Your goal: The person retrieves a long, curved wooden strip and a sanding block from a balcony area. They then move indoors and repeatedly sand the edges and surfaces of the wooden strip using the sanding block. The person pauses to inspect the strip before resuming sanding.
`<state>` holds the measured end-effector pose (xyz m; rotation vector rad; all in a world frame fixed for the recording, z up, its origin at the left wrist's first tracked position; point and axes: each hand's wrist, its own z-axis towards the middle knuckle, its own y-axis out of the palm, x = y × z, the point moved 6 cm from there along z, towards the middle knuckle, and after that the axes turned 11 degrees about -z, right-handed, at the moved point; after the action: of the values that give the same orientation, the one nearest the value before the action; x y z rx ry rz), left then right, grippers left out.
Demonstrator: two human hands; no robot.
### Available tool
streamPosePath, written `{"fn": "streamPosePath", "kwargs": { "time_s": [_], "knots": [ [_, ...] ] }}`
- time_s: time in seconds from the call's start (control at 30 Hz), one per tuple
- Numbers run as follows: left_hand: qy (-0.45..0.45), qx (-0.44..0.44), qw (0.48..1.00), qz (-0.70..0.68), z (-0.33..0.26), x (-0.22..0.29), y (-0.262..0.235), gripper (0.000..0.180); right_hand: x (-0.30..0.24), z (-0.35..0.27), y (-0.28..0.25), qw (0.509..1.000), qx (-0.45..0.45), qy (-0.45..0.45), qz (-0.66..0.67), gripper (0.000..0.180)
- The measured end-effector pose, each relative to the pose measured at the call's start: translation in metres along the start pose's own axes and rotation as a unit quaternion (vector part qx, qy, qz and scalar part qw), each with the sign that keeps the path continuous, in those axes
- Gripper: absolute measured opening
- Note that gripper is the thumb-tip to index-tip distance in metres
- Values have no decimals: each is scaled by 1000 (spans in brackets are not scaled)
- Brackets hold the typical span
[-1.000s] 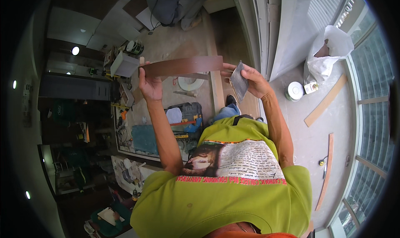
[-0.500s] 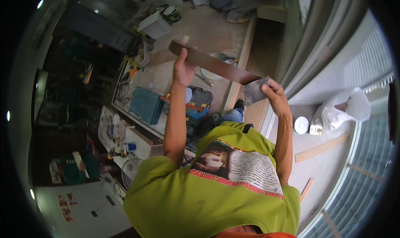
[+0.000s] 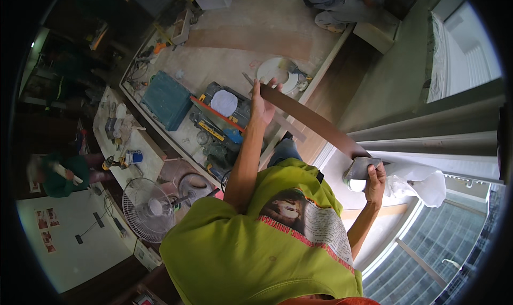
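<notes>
We are looking down over a work site w/ a dusty concrete floor [image 3: 235, 64] taking up most of the view; a large window frame [image 3: 427, 139] is running along the right side. Below us, a lime-green shirt [image 3: 251, 251] is filling the lower centre.

Next in size: a long dark brown strip of board [image 3: 315, 124] is being held up in the air, slanting from upper centre down to the right, well above the floor. The left hand [image 3: 261, 104] is gripping its upper end — fingers wrapped round the edge, thumb side toward us. The right hand [image 3: 374, 178] is holding a grey sanding block [image 3: 360, 170] against the strip's lower end, fingers curled over the block, pressed together.

Our judgement: the sanding of the strip's edge is in hand, approx. at the lower end. The next move prob. calls for steady support from the left hand while the block is running along the length, keeping pressure even so the thin strip is not flexing.

Smaller items: a blue tool case [image 3: 166, 99] is lying on the floor, a standing fan [image 3: 147, 209] at lower left, a white plastic bag [image 3: 419, 182] just beside the right hand. Another person's legs [image 3: 342, 8] are showing at top — not involved.
</notes>
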<state>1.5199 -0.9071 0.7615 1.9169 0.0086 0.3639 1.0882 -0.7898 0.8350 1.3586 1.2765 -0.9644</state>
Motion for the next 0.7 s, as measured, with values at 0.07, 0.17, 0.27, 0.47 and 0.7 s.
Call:
{"fn": "streamPosePath", "kwargs": {
  "time_s": [0.07,0.17,0.27,0.47,0.7],
  "knots": [
    [-4,27,1000,2,12,-2,13,41,18,15,-8,999,28,10,21,22],
    [16,106,992,-59,54,15,-1,42,7,30,-16,996,59,8,70,23],
    [19,141,990,-4,93,30,-35,41,14,50,-17,996,72,27,34,26],
    [94,85,977,169,146,88,6,37,39,87,-9,987,85,138,-13,20],
    [168,89,950,248,287,213,-44,49,167,223,121,938,51,330,-93,32]
  ]
}}
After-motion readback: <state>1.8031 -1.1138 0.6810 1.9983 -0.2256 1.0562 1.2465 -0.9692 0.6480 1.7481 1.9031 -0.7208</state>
